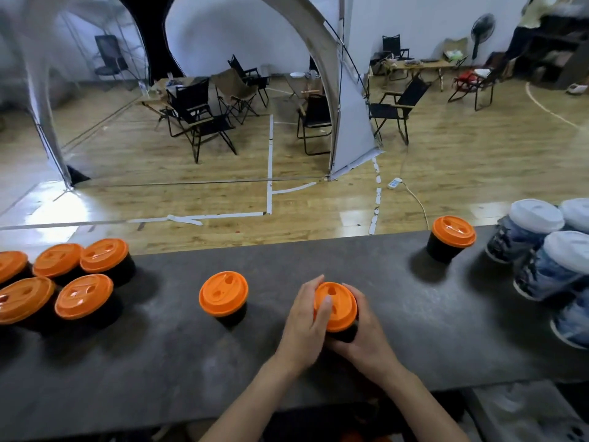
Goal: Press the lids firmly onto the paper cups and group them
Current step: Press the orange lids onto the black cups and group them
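- Paper cup (343, 335) stands on the dark counter (414, 317) right before us, with its orange lid (339, 314) on top.
- Our left hand (302, 327) curls round the lid's left rim, thumb across the top. Our right hand (366, 338) wraps the cup's side.
- We judge the lid is being seated. We should brace the cup with the right hand and press all round the rim, not the centre, so the wall doesn't buckle.
- Five capped cups (63, 282) cluster far left, and this one likely joins them.

Orange lids (335, 306), black cups (441, 248)
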The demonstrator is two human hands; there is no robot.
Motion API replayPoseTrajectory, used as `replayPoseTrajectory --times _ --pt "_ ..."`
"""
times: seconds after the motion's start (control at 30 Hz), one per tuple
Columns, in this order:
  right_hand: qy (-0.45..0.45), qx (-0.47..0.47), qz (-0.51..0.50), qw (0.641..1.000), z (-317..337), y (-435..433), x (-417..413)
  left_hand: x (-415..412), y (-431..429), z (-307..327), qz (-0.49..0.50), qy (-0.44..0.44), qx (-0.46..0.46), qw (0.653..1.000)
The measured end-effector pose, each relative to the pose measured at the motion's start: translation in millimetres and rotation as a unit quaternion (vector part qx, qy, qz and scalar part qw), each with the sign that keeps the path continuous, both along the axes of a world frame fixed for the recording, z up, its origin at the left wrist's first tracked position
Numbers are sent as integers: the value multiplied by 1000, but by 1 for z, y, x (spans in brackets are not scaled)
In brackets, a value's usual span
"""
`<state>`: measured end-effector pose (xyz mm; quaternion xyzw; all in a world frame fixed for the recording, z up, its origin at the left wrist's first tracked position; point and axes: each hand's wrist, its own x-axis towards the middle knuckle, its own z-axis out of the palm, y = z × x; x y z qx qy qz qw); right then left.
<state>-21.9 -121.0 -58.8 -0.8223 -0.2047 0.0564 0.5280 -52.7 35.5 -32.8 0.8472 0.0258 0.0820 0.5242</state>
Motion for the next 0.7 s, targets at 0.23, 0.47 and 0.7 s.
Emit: replayPoseTrajectory --times 0.23,0.47,0.7 --pt "7 35 -9 999 -8 -14 11 9 -25 -11 84 -22 -124 988" --pt "-3 71 -6 997 -17 -13 13 28 -38 -9 143 30 -315 938" --pt "-9 75 -19 997 -20 -17 17 26 -37 -16 165 23 -297 940"
